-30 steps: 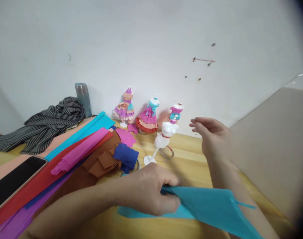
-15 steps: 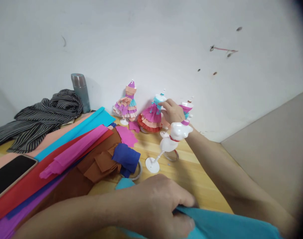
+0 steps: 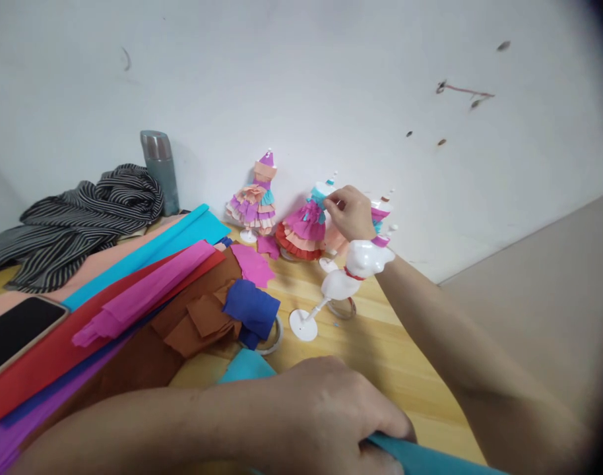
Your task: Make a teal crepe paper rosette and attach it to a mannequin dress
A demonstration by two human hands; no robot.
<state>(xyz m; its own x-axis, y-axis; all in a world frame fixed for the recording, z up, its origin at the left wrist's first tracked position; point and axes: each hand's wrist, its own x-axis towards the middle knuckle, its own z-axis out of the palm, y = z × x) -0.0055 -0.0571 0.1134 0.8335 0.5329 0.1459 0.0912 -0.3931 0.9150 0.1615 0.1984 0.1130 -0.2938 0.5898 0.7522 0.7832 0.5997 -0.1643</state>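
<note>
Low in the view, my left hand [image 3: 331, 412] is closed on a sheet of teal crepe paper [image 3: 425, 455], pinched between thumb and fingers. My right hand [image 3: 351, 210] reaches to the back, its fingertips pinched at the blue top of a paper dress [image 3: 309, 224] with pink, peach and red ruffles. That dress is on a small white mannequin. Between my arms stands a bare white mannequin [image 3: 342, 284] with a red band at its waist. Another dressed mannequin [image 3: 256, 198] stands to the left; a third [image 3: 380, 211] is partly hidden behind my right hand.
On the left lie long crepe paper sheets [image 3: 133, 293], brown pieces [image 3: 207, 316], a blue piece [image 3: 252, 310] and a phone [image 3: 19, 333]. Behind are a striped cloth [image 3: 98, 211] and a flask [image 3: 159, 171]. Tape rolls [image 3: 278, 340] lie on the wooden table [image 3: 380, 359] against a wall.
My right hand's fingers have drawn closer together at the blue top. My left hand has moved slightly right and down with the teal paper. The camera view has shifted a little.
</note>
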